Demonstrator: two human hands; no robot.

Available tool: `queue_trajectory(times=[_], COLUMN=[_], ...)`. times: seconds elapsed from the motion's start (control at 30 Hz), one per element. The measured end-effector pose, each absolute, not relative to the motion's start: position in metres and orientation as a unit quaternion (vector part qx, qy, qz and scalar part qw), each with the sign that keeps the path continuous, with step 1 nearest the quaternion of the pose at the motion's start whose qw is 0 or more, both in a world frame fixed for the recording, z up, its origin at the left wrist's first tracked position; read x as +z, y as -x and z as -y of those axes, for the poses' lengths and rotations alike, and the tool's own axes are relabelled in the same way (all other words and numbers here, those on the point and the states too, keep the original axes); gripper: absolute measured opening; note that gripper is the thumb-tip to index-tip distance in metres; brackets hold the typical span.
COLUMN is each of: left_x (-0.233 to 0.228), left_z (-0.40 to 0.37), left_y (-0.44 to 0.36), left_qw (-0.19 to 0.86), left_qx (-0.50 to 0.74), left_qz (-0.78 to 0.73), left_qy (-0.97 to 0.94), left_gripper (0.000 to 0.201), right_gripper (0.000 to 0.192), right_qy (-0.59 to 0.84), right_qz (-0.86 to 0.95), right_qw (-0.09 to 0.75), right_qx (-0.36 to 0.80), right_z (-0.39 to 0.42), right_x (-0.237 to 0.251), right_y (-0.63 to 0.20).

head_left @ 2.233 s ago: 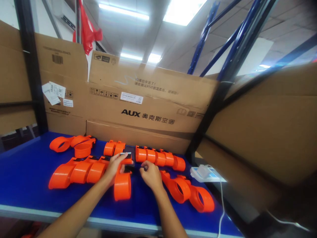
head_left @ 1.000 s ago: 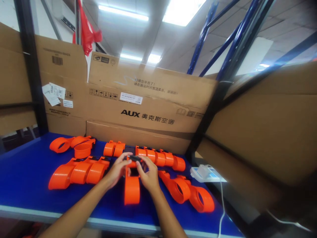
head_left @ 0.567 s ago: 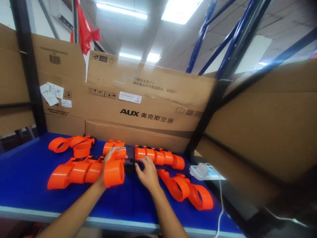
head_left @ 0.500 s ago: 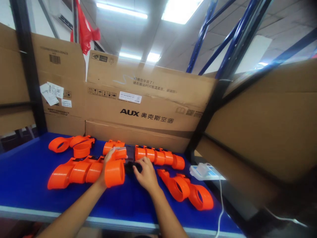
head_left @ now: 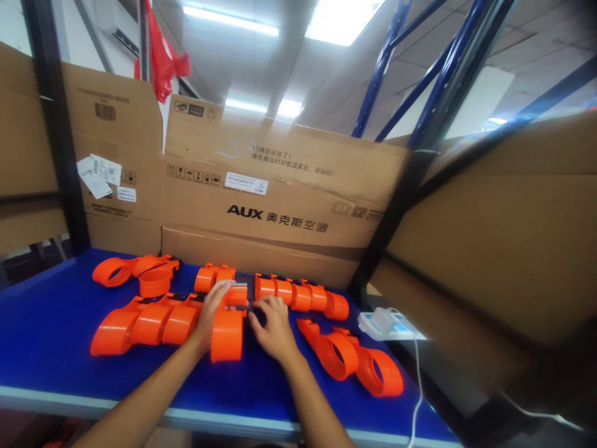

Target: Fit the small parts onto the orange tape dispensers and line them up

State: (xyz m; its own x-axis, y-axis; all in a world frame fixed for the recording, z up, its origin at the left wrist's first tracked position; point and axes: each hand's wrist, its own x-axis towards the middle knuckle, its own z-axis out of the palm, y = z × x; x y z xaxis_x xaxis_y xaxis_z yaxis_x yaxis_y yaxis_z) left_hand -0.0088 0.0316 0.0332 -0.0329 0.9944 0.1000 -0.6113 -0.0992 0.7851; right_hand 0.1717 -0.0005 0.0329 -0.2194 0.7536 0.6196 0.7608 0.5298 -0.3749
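Observation:
My left hand (head_left: 211, 316) is closed around an orange plastic tape dispenser (head_left: 227, 336), its wide ring hanging toward me and a pale strip along its upper part. My right hand (head_left: 273, 323) meets it from the right, fingers curled in a pinch on a small dark part (head_left: 247, 306) at the dispenser's side; the fingers partly hide this part. Just behind the hands lies a dark, flat box-like thing (head_left: 244, 285). Left of my left hand, a row of orange dispensers (head_left: 152, 323) with black pieces on top lies on the blue table (head_left: 51, 323).
Another row of orange dispensers (head_left: 301, 295) stands behind my right hand, and two more (head_left: 357, 361) lie to its right. Several others (head_left: 156, 280) sit at the back left. A white power strip (head_left: 389, 323) with a cable is at the right edge. Cardboard (head_left: 280, 186) walls the back.
The held dispenser has shifted right and turned, so its ring now faces sideways. My left hand has moved toward my right hand, which has barely moved, and the dark part now meets the dispenser.

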Motion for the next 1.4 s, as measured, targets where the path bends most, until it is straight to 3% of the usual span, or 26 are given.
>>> queue_trajectory(times=[0.2,0.47,0.77,1.4], left_x=[0.028,0.035,0.035,0.029], left_z=[-0.024,-0.015,-0.014,-0.03], left_y=[-0.003,-0.006,-0.007,0.001], left_qw=[0.591,0.571,0.585,0.543], left_qx=[0.555,0.518,0.522,0.608], left_qz=[-0.322,-0.3,-0.291,-0.342], left_qy=[-0.489,-0.563,-0.549,-0.467], left_gripper=[0.054,0.053,0.043,0.044], right_gripper=[0.023,0.029,0.03,0.035], right_qy=[0.452,0.432,0.43,0.434], right_qz=[0.703,0.643,0.627,0.59], right_qw=[0.542,0.594,0.608,0.644], right_qx=[0.094,0.219,0.23,0.222], right_z=[-0.006,-0.015,-0.013,-0.019], right_x=[0.036,0.028,0.033,0.032], right_y=[-0.174,-0.176,-0.174,-0.182])
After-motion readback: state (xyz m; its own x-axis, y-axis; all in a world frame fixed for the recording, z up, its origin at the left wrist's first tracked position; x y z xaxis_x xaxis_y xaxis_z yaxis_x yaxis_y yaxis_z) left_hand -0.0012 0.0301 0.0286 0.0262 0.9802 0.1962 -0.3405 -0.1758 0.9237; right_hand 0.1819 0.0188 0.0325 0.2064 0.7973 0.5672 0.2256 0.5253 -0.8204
